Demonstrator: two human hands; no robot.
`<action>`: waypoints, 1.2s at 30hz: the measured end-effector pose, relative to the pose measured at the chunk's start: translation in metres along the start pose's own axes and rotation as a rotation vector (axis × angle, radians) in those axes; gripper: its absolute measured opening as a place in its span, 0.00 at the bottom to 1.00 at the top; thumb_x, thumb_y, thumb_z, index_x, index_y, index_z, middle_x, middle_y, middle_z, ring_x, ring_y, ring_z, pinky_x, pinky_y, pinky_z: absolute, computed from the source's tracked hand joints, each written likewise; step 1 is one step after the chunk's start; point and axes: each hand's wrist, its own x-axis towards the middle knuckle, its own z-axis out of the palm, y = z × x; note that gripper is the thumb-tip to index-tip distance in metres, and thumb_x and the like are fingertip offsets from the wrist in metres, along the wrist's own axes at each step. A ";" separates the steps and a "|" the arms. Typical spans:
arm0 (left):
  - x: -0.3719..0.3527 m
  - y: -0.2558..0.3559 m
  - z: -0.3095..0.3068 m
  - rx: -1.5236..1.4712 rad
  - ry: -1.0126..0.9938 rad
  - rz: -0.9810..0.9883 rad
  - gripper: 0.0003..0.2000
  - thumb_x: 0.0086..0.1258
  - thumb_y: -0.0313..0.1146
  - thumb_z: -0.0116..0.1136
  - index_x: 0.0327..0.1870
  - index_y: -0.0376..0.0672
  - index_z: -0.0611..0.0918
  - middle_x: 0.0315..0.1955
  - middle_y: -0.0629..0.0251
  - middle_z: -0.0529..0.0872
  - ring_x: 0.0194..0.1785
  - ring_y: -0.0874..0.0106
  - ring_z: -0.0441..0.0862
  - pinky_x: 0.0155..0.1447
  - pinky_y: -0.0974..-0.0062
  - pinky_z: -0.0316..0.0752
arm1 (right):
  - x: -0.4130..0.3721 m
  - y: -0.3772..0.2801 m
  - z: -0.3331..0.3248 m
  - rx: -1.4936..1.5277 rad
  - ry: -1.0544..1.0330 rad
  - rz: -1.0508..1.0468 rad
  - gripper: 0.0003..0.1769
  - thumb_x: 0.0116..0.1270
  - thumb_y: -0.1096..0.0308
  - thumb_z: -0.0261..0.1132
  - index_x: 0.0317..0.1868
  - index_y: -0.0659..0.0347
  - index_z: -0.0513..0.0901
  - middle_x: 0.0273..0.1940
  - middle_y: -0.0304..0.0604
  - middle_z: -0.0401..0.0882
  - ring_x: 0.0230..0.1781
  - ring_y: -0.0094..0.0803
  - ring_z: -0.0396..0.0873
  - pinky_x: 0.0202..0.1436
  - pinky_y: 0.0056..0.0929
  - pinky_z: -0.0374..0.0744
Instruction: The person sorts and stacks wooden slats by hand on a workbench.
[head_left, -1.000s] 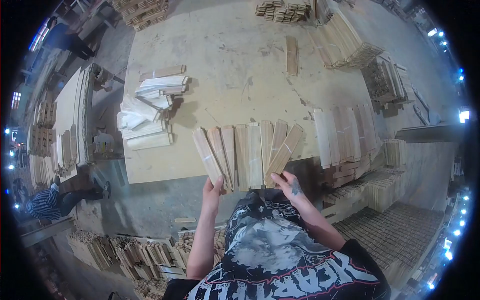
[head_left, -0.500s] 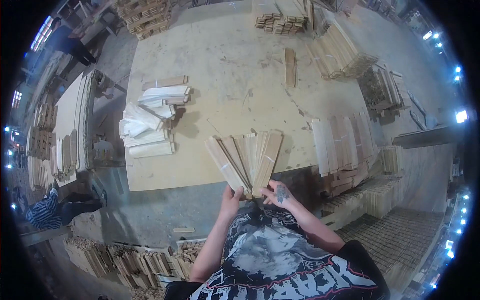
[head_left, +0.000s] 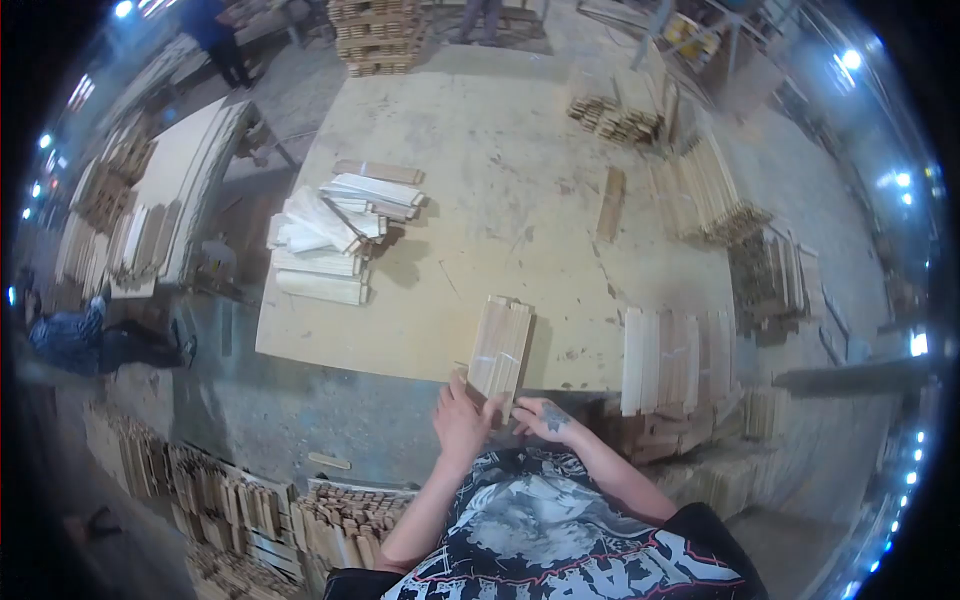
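Note:
A stack of thin wooden slats point(head_left: 500, 345) stands out over the near table edge, its pieces gathered into one narrow bundle. My left hand point(head_left: 461, 419) grips the lower left side of the bundle, with the thumb across its near end. At the lower right corner, my right hand point(head_left: 543, 418) has its fingers closed against the slats; a tattoo shows on its back. On the table to the left lies a heap of pale slats point(head_left: 318, 232), piled at differing angles. A single bundle of slats point(head_left: 611, 203) lies farther back on the right.
The wide plywood tabletop point(head_left: 470, 230) spreads before me. A row of slats point(head_left: 675, 360) lines its right front, and stacked slats point(head_left: 700, 190) stand behind. Wooden stacks point(head_left: 240, 500) fill the floor at lower left. One person point(head_left: 100, 335) is at the left, another point(head_left: 215, 40) farther back.
The slats were fanned out between both hands; now they are squared into a narrow bundle. My hands have come closer together, and the camera view has shifted.

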 end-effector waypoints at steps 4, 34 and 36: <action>-0.015 0.032 0.037 0.100 0.208 0.020 0.58 0.51 0.58 0.77 0.79 0.36 0.57 0.64 0.42 0.69 0.64 0.46 0.72 0.61 0.48 0.70 | -0.003 0.035 -0.019 0.302 0.083 -0.006 0.24 0.82 0.65 0.52 0.70 0.70 0.71 0.55 0.46 0.85 0.46 0.30 0.88 0.46 0.28 0.85; -0.135 -0.129 -0.078 -0.818 0.356 0.014 0.50 0.66 0.52 0.66 0.84 0.49 0.51 0.68 0.50 0.70 0.73 0.56 0.66 0.78 0.60 0.60 | 0.046 -0.154 0.161 0.584 -0.386 -0.537 0.43 0.58 0.59 0.72 0.73 0.64 0.69 0.67 0.49 0.76 0.69 0.40 0.73 0.74 0.40 0.71; -0.133 -0.168 -0.104 -1.227 0.526 -0.015 0.47 0.71 0.63 0.55 0.84 0.46 0.52 0.74 0.52 0.66 0.77 0.57 0.63 0.81 0.59 0.55 | 0.048 -0.191 0.206 0.520 -0.312 -0.646 0.46 0.54 0.67 0.76 0.74 0.64 0.68 0.68 0.48 0.75 0.71 0.38 0.71 0.74 0.39 0.70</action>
